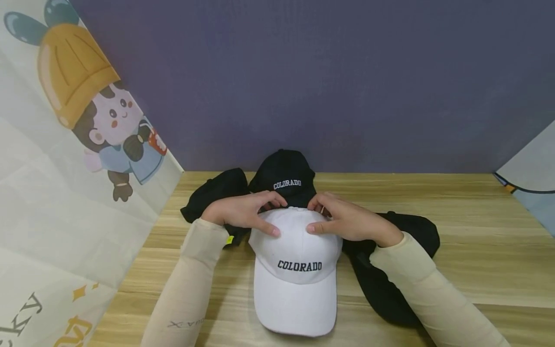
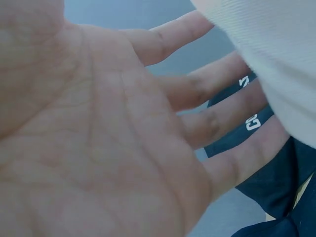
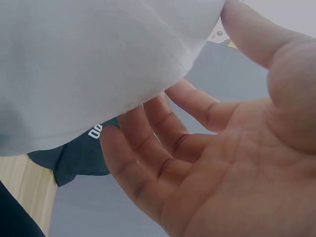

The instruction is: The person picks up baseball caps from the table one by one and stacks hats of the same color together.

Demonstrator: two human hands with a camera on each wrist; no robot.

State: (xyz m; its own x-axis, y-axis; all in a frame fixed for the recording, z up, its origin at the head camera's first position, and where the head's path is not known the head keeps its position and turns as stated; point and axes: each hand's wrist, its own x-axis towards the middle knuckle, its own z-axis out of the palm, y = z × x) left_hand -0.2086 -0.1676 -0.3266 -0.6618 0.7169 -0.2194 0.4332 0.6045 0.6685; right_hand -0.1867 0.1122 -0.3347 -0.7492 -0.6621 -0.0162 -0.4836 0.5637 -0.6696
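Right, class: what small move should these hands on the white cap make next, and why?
I'd probably draw the fingers of the left hand and right hand in slightly to firm the hold on the white cap: each thumb rests on its crown while fingers reach behind, and both palms stand clear of it.

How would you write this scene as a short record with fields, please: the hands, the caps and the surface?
Left hand: left hand grips the crown, thumb in front
Right hand: right hand grips the other side likewise
Held item: white cap, brim toward the person
Lettering: COLORADO, black on white
Behind it: black cap with white COLORADO
At left: second black cap, partly hidden by the left hand
At right: third black cap, partly hidden by the right arm
Surface: wooden table
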